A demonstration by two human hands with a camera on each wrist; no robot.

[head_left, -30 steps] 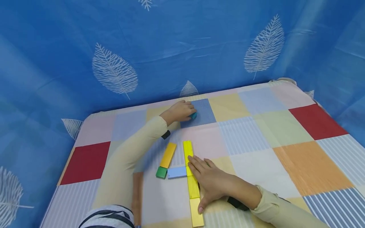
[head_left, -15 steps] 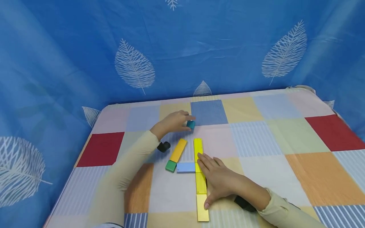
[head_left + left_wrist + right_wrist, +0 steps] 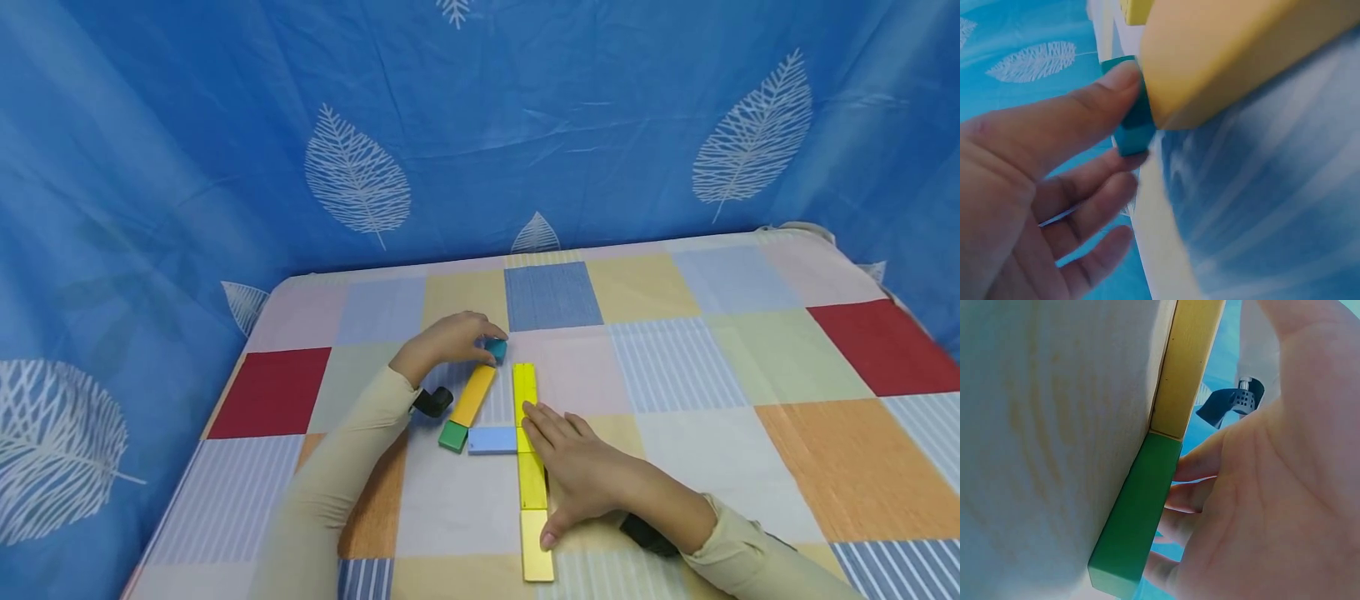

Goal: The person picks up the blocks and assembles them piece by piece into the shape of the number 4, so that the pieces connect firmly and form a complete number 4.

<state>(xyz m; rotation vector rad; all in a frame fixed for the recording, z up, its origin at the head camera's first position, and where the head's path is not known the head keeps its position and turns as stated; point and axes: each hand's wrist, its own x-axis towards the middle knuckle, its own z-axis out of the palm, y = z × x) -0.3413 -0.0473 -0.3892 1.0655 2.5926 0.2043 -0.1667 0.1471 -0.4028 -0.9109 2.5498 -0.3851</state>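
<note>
My left hand (image 3: 450, 340) pinches a small teal block (image 3: 496, 350) between thumb and fingers, close to the far end of an orange-yellow block (image 3: 473, 396). In the left wrist view the teal block (image 3: 1135, 134) appears beside that block's end (image 3: 1191, 75); contact is unclear. A small green block (image 3: 452, 437) sits at its near end, beside a light blue block (image 3: 492, 440). The blue one meets a straight row of yellow blocks (image 3: 532, 483). Along this row rests my right hand (image 3: 585, 479), fingers extended, thumb at the pale yellow block (image 3: 536, 546).
A longer green block (image 3: 1138, 512) and a tan one (image 3: 1188, 369) show beside the right palm in the right wrist view. A patchwork cloth (image 3: 675, 467) covers the table. Behind it hangs a blue curtain (image 3: 555, 125) with white leaf prints.
My left hand has brought the teal block nearer, from the dark blue patch to the orange-yellow block's end. The right hand keeps its place on the row. The head view has shifted.
</note>
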